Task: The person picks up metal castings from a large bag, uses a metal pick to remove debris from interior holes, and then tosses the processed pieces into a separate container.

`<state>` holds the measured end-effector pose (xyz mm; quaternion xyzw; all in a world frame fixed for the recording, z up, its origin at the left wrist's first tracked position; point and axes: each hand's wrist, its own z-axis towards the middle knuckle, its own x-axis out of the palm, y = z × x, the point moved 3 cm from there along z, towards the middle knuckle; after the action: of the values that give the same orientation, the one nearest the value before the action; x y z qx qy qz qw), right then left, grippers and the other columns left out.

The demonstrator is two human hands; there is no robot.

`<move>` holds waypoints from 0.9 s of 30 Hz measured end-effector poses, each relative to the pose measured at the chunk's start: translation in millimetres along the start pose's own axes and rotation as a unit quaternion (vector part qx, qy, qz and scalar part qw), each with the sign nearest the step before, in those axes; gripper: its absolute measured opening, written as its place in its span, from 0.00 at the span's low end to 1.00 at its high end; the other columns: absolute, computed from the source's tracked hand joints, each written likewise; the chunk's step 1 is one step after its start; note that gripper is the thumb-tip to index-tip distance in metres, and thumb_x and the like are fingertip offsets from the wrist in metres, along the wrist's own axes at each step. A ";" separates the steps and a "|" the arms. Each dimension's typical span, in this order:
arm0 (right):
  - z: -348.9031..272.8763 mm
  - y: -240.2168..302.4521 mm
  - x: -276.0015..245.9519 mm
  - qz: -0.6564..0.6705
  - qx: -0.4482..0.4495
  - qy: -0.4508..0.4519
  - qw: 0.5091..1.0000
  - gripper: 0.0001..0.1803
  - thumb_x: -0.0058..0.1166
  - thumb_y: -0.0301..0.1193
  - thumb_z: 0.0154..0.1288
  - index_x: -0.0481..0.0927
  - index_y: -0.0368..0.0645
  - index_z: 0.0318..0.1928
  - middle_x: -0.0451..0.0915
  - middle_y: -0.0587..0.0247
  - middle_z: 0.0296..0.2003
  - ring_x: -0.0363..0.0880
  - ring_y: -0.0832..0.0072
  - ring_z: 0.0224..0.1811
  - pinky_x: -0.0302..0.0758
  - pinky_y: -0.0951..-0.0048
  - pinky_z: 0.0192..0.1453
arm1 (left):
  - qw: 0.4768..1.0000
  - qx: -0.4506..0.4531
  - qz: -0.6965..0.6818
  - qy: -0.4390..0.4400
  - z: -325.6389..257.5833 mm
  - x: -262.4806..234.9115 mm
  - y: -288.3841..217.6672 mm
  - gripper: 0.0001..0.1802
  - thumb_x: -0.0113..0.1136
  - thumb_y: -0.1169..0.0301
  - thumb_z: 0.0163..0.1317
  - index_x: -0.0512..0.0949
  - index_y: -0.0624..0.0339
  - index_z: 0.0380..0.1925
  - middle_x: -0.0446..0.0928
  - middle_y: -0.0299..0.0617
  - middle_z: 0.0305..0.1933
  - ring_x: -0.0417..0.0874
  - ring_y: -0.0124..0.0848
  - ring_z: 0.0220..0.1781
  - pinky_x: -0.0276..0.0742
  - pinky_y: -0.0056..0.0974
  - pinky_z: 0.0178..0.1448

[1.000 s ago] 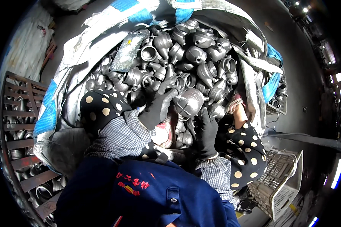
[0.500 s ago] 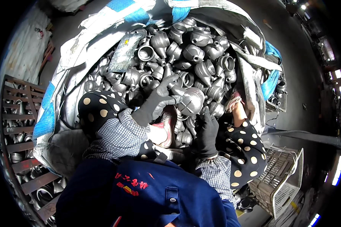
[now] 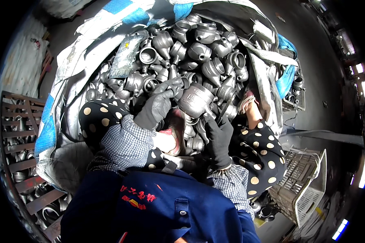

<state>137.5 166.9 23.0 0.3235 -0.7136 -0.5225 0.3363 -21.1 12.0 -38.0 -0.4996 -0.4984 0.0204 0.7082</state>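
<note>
Since a second ago the grey metal casting (image 3: 195, 99) has been turned a little between the gloved hands and sits slightly lower over the heap. The left hand (image 3: 156, 108) has its fingers (image 3: 172, 85) curled over the casting's rim at about nine o'clock of it, and the right hand (image 3: 219, 135) props it from below, at five o'clock, fingers closed against its underside. It hangs just above the pile, near the middle of the big white-and-blue sack (image 3: 75, 93). That sack is heaped with similar dull grey cast fittings (image 3: 198, 48), cups, necks and spouts lying every way, some touching the held one. A slip looks possible: the piece seems heavy and smooth, so a loose grip could drop it onto the knees or the pink shoe (image 3: 174, 131) just below. A wire basket (image 3: 308, 182) at four o'clock holds nothing that can be made out; a slatted crate (image 3: 22, 154) at eight o'clock holds more fittings.
</note>
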 end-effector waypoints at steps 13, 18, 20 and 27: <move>-4.4 32.7 -9.6 -0.067 -0.051 0.026 0.996 0.15 0.59 0.20 0.61 0.81 0.33 0.50 0.81 0.67 0.34 0.77 0.83 0.36 0.75 0.82 0.39 | 0.973 -0.051 0.226 0.003 -5.3 55.3 -39.4 0.29 0.63 0.69 0.60 0.69 0.67 0.61 0.77 0.41 0.54 0.79 0.26 0.50 0.73 0.33 0.60; -0.1 40.8 -13.1 -0.259 -0.183 0.097 0.943 0.15 0.59 0.21 0.52 0.83 0.36 0.43 0.76 0.56 0.28 0.77 0.68 0.29 0.72 0.71 0.36 | 0.935 -0.178 0.263 0.155 -14.6 58.4 -19.3 0.25 0.60 0.70 0.64 0.70 0.70 0.59 0.80 0.49 0.49 0.82 0.34 0.51 0.77 0.35 0.59; 0.9 40.6 -12.3 -0.258 -0.170 0.104 0.945 0.13 0.58 0.22 0.50 0.82 0.35 0.40 0.74 0.54 0.27 0.76 0.63 0.29 0.70 0.69 0.35 | 0.922 -0.283 0.191 0.180 -22.3 59.8 -3.7 0.28 0.60 0.65 0.65 0.69 0.71 0.60 0.81 0.50 0.43 0.83 0.36 0.48 0.78 0.40 0.56; 7.1 33.9 -13.3 -0.197 -0.107 0.078 0.971 0.18 0.57 0.21 0.53 0.83 0.38 0.48 0.79 0.57 0.33 0.79 0.68 0.36 0.74 0.72 0.44 | 0.964 -0.105 0.108 0.221 -22.2 62.4 15.6 0.16 0.60 0.70 0.64 0.77 0.65 0.50 0.79 0.38 0.42 0.80 0.27 0.45 0.76 0.35 0.50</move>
<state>135.5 189.7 52.1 0.4598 -0.5475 -0.6246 0.3142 33.7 37.4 -6.7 -0.6142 -0.2719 -0.0660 0.7379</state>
